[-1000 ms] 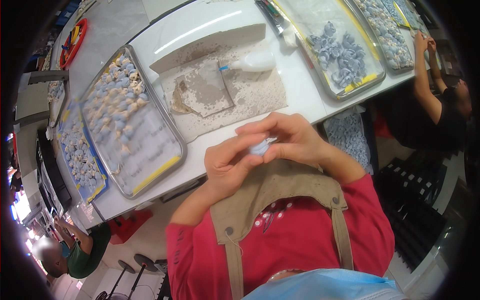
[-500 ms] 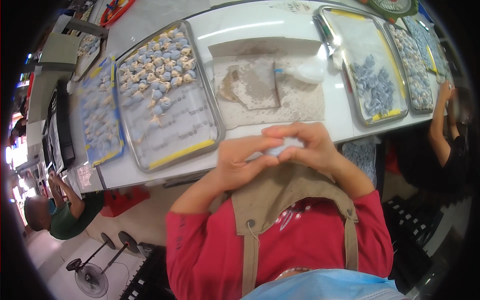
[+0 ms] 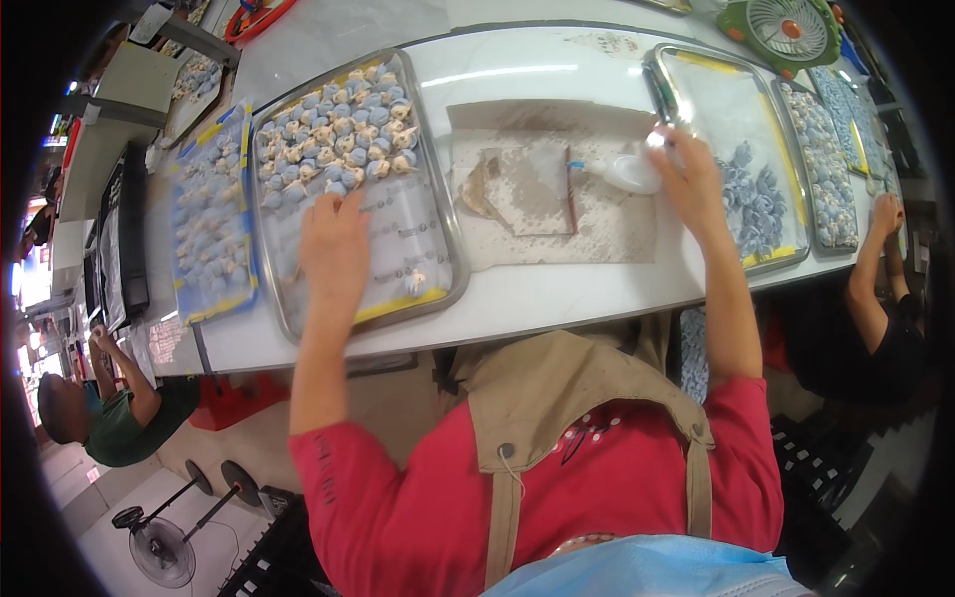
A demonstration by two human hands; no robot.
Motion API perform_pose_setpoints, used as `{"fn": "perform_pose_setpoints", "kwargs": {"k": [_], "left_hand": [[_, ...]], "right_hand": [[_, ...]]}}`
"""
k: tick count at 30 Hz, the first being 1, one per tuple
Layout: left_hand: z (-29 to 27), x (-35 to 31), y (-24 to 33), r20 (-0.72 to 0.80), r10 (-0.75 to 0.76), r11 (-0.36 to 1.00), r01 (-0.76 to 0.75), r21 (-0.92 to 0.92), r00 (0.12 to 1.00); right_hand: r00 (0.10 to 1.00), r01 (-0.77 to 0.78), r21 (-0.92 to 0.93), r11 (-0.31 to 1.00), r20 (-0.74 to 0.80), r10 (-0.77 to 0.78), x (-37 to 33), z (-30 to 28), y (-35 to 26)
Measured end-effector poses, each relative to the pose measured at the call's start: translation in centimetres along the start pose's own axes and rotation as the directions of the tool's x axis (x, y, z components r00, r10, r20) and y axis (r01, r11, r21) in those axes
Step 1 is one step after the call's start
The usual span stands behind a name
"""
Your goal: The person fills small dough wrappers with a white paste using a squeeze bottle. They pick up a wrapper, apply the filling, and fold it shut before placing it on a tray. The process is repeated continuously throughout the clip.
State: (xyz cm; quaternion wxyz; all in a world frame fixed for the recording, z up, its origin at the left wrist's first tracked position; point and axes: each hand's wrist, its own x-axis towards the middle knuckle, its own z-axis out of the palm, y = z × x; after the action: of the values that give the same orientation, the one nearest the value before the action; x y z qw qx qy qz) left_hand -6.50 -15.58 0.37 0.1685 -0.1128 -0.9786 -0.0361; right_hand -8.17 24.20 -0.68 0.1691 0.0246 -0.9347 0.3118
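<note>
My left hand (image 3: 335, 244) reaches over the left metal tray (image 3: 458, 269), fingers pointing down at the rows of small blue-and-cream figures (image 3: 343, 124). Its blurred fingertips touch or nearly touch the nearest ones; whether they hold one is unclear. A single figure (image 3: 415, 282) lies apart in that tray's near right corner. My right hand (image 3: 693, 179) is at the left edge of the right metal tray (image 3: 781, 261), fingers curled at a small shiny pale thing (image 3: 655, 140) I cannot make out. Just left of it, a white squeeze bottle (image 3: 629, 173) with a blue tip lies on a stained cardboard sheet (image 3: 617, 234).
Blue-grey curled pieces (image 3: 756, 199) lie in the right tray. More filled trays stand outward: a blue-edged one (image 3: 214, 219) at left, another (image 3: 818, 169) at right. A green fan (image 3: 786, 35) is at the far right. Co-workers sit at left (image 3: 124, 408) and right (image 3: 870, 308).
My hands have parted from the pale blue piece they held together before me. The left went to the left tray, the right to the right tray's edge. One figure now shows in the left tray's corner.
</note>
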Motion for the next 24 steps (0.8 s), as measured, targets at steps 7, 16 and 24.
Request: {"fn": "perform_pose_setpoints", "kwargs": {"k": [7,16,24], "left_hand": [[-1.5,-0.3,5.4,0.138,-0.313,0.398,0.262,-0.879,0.94],[-1.2,-3.2,17.3,0.655,0.178,-0.513,0.637,-0.575,0.734],[0.4,-4.6,18.5,0.608,0.142,-0.488,0.589,-0.644,0.781]], "right_hand": [[0.985,0.063,-0.028,0.998,0.165,-0.057,-1.7,-1.0,-0.8],[0.987,-0.148,0.317,0.937,0.106,0.12,-5.0,-0.8,-2.2],[0.966,-0.257,0.658,0.708,0.15,0.211,-10.2,-4.7,-3.8]]}}
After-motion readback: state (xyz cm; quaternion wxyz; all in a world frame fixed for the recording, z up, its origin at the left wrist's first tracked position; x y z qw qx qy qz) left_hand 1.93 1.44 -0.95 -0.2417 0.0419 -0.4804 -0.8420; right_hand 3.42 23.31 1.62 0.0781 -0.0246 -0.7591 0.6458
